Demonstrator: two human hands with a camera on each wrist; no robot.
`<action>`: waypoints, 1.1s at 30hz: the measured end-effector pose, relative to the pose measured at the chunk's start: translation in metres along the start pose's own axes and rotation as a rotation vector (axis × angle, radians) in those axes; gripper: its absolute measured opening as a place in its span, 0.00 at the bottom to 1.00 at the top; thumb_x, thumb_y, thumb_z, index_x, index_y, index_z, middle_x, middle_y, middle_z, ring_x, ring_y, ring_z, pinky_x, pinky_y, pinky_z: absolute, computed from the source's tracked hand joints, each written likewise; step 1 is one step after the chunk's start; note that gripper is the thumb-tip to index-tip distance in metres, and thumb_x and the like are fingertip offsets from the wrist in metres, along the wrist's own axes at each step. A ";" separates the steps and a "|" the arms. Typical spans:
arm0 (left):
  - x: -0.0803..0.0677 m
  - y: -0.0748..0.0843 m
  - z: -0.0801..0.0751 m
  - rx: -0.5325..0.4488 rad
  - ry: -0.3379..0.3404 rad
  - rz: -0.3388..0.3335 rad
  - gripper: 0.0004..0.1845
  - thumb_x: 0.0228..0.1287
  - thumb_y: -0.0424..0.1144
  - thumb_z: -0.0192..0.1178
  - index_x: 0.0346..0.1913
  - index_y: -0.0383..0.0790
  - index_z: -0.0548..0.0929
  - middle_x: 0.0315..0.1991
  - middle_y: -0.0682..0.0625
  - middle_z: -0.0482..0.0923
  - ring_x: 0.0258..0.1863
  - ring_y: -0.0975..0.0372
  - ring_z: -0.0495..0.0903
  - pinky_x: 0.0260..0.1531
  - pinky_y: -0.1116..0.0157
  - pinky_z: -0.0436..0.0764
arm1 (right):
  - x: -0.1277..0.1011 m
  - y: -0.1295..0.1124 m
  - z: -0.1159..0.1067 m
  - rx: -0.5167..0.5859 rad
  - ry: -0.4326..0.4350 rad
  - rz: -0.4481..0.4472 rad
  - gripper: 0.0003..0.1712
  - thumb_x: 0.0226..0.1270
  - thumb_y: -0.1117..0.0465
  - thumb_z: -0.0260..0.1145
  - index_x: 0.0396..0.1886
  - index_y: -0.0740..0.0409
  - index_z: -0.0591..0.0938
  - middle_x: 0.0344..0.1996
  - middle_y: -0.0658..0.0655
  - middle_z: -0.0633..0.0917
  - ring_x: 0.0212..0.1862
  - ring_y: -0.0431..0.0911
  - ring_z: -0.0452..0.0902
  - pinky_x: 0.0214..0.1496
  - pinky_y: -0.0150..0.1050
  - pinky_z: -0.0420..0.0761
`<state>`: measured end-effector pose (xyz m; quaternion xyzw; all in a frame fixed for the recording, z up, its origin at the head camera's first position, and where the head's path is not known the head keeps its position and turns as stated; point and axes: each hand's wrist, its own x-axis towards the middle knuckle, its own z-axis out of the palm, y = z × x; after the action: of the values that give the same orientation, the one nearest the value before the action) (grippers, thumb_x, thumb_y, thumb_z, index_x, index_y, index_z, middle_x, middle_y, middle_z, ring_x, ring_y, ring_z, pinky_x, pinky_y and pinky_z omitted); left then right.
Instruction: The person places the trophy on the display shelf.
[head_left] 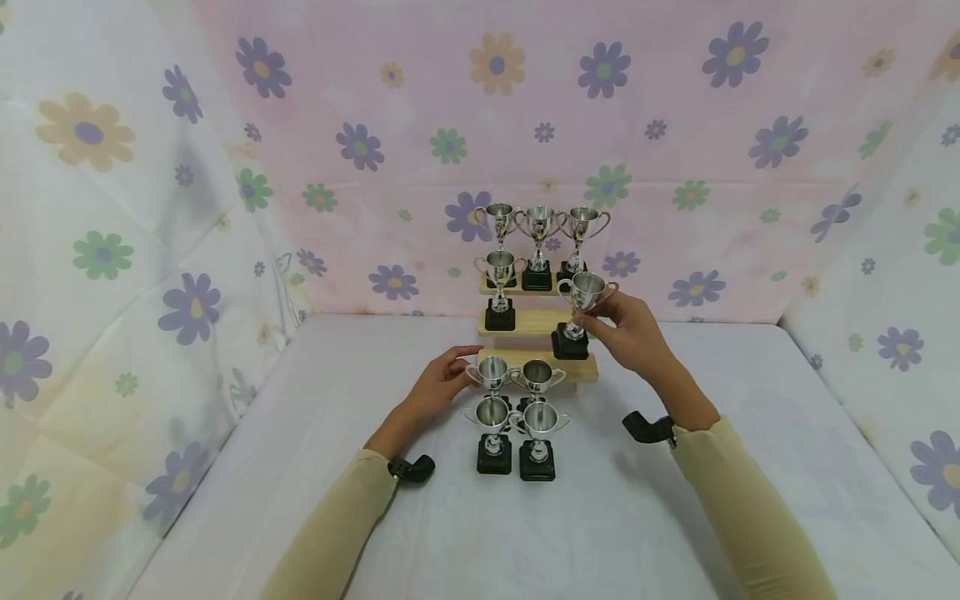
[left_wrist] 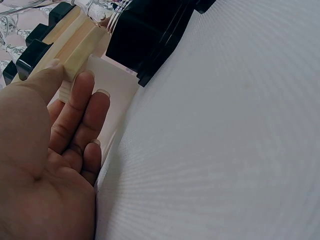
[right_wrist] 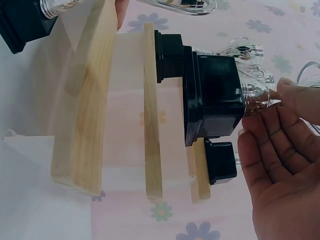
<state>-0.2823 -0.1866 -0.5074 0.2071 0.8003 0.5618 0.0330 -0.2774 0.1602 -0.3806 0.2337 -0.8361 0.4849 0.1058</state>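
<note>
My right hand [head_left: 628, 332] pinches the stem of a small silver trophy cup [head_left: 587, 292]. Its square black base [right_wrist: 215, 95] hangs in front of the shelves, close to the middle one in the head view. With thumb and fingertips my left hand [left_wrist: 65, 120] holds the left end of the lowest wooden shelf [head_left: 543, 362] of a three-tier stand. Three trophies [head_left: 539, 223] line the top shelf. Another trophy [head_left: 500, 271] is at the left of the middle shelf [head_left: 534, 322].
Several more trophies [head_left: 537, 442] stand upright on the white tablecloth [head_left: 375, 533] before the stand, in two rows of two. Behind the table hangs a pink flowered cloth [head_left: 420, 50], with pale flowered cloths [head_left: 45, 250] at both sides.
</note>
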 end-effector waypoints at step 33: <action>0.001 -0.002 0.000 -0.020 0.002 0.008 0.25 0.80 0.35 0.62 0.76 0.41 0.74 0.42 0.44 0.89 0.44 0.60 0.86 0.53 0.64 0.75 | 0.042 -0.015 0.022 -0.012 0.046 0.124 0.12 0.74 0.63 0.72 0.49 0.69 0.88 0.45 0.66 0.88 0.49 0.58 0.87 0.54 0.53 0.83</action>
<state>-0.2839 -0.1864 -0.5090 0.2096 0.7939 0.5698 0.0321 -0.3053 0.1228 -0.3635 0.1696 -0.8491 0.4909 0.0962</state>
